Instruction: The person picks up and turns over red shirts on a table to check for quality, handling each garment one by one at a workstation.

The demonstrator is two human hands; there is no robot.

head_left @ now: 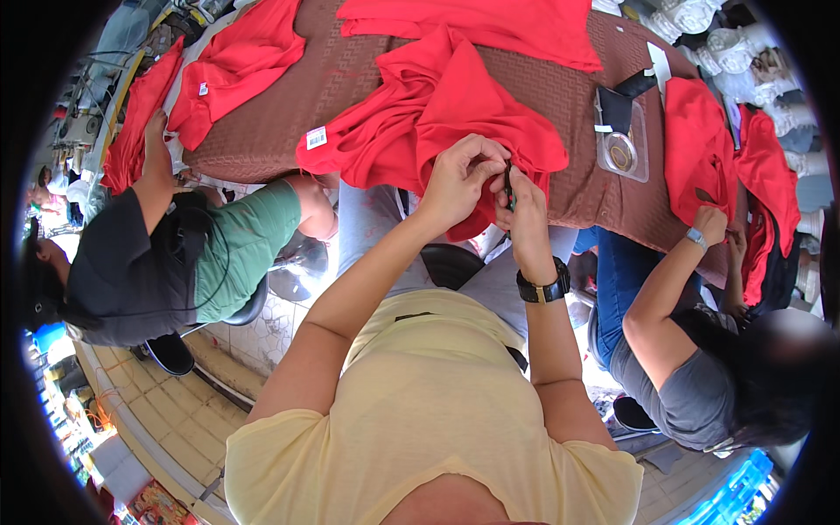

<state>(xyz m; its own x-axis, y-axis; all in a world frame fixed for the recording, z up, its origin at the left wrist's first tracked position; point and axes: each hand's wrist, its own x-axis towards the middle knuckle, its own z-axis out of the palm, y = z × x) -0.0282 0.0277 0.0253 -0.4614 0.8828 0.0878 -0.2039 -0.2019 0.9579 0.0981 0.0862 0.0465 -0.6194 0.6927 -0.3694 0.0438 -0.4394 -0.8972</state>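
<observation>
One red garment (pixel 442 105) lies bunched on the brown table (pixel 324 83), left hand (pixel 462 182) pinched over it, on what I can't tell, right hand (pixel 527 208) clamped round one dark tool (pixel 508 185). Another red piece (pixel 499 31) lies beyond, one clear tray (pixel 640 140) rightward, two co-workers (pixel 127 271) flanking.

Bright overall, white glare on the floor (pixel 278 325), fisheye-bent edges, black corners

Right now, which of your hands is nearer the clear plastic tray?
The right. Your right hand, holding a small dark tool, is left of the tray and closer to your body; the left hand is farther left, over the red garment.
</observation>
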